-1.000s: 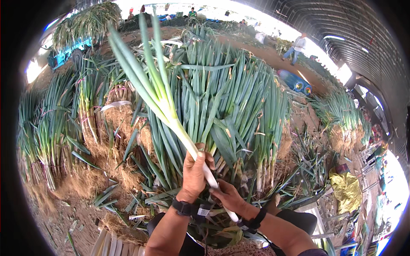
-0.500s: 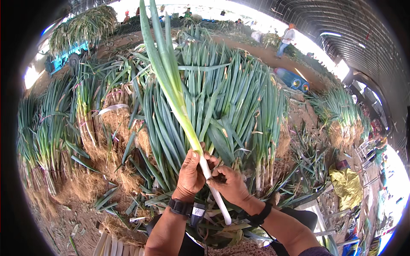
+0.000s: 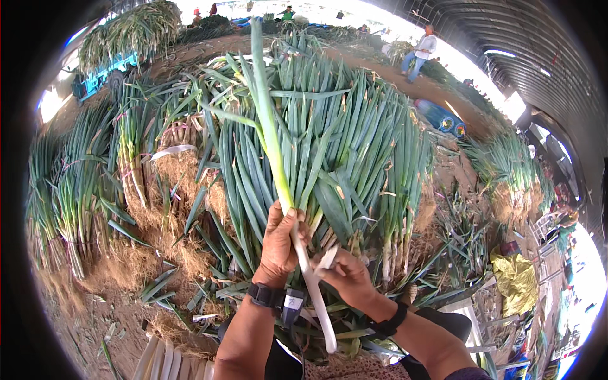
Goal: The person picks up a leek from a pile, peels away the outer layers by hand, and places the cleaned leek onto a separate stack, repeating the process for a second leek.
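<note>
Welsh onion [image 3: 273,152], one, slanting before heaped onions [image 3: 367,152]; left hand [image 3: 280,244] closed round its white shank [image 3: 313,286]; right hand [image 3: 347,277] pinching a pale skin strip [image 3: 327,258] beside it; hazard: shank could slip if the left hold slackens

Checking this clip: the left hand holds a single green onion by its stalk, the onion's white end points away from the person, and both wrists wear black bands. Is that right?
Not quite: the head view shows the white end pointing toward the person. The left hand does hold a single green onion by its stalk, and both wrists wear black bands.
</note>
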`<act>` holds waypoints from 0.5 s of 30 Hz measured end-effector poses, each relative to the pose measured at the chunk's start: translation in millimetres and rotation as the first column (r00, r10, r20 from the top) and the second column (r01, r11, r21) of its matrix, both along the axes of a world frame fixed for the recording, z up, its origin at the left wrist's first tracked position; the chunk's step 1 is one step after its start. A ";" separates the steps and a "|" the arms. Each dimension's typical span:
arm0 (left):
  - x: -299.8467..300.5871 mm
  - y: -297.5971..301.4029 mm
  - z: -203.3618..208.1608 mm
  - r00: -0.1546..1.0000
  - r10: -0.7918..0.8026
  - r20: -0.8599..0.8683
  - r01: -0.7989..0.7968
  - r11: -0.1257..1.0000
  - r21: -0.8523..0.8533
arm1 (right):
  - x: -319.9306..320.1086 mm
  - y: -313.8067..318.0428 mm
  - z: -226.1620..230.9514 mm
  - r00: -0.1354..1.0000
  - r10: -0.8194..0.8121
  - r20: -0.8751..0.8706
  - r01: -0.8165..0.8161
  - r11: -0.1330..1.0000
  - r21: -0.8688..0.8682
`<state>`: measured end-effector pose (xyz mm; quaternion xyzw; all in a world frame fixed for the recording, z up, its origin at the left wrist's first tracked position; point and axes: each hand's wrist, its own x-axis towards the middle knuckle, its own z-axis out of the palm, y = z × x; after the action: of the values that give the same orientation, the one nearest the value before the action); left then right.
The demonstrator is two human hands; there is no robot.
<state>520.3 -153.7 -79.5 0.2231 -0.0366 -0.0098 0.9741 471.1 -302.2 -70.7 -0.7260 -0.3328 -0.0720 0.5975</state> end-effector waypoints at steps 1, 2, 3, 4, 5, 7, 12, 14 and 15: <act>3.9 1.6 -4.8 0.998 0.056 -0.043 -0.057 0.998 -0.011 | -7.4 -6.2 0.5 0.909 0.210 -0.359 -0.106 0.952 0.288; 7.9 8.8 -14.8 0.989 0.132 -0.060 -0.130 0.991 0.037 | -15.7 -8.6 4.8 0.657 0.476 -0.585 -0.084 0.817 0.571; 8.7 12.9 -14.4 0.986 0.154 -0.060 -0.151 0.987 0.048 | -22.7 -20.7 6.3 0.580 0.440 -0.686 -0.097 0.873 0.478; 8.6 17.7 -13.9 0.983 0.175 -0.060 -0.172 0.983 0.060 | -32.5 -33.6 4.3 0.555 0.353 -0.753 -0.170 0.934 0.313; 8.2 25.1 -12.3 0.979 0.196 -0.062 -0.192 0.979 0.073 | -44.1 -46.8 3.8 0.541 0.257 -0.801 -0.247 0.959 0.141; 8.0 37.7 -7.9 0.964 0.264 -0.043 -0.257 0.959 0.122 | -67.7 -77.4 -9.1 0.709 0.120 -0.695 -0.560 0.696 -0.450; 9.8 39.7 9.4 0.950 0.309 -0.030 -0.306 0.949 0.080 | -85.6 -122.8 -51.8 0.811 -0.111 -0.574 -0.459 0.487 -0.743; 7.9 32.9 1.3 0.963 0.267 -0.030 -0.267 0.964 0.010 | -62.1 -87.3 -46.4 0.916 -0.254 -0.310 0.000 0.773 -0.634; 5.3 32.5 -2.2 0.970 0.243 -0.024 -0.244 0.968 -0.055 | -49.5 -58.4 -38.8 0.924 -0.244 -0.294 0.075 0.870 -0.488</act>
<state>525.7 -121.2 -81.7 0.1977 -0.0007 0.1092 0.9742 421.6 -360.5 -109.5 -0.8749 -0.1678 0.0894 0.4454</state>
